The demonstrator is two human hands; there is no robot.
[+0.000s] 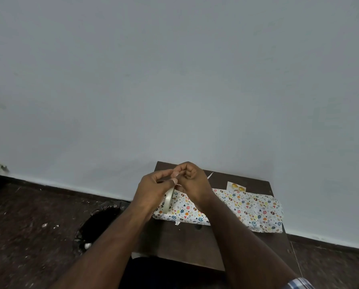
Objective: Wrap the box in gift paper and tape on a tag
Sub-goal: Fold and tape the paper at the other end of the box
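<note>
Your left hand (153, 190) grips the tape (167, 202); right hand (190, 182) pinches its end. Box (237, 207) lies wrapped just below them. Pull a short strip, keep it taut, untwisted.

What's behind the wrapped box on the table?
A small tag with yellow shapes lies behind the wrapped box on the table. The hands hide whatever lies behind its left end.
</note>
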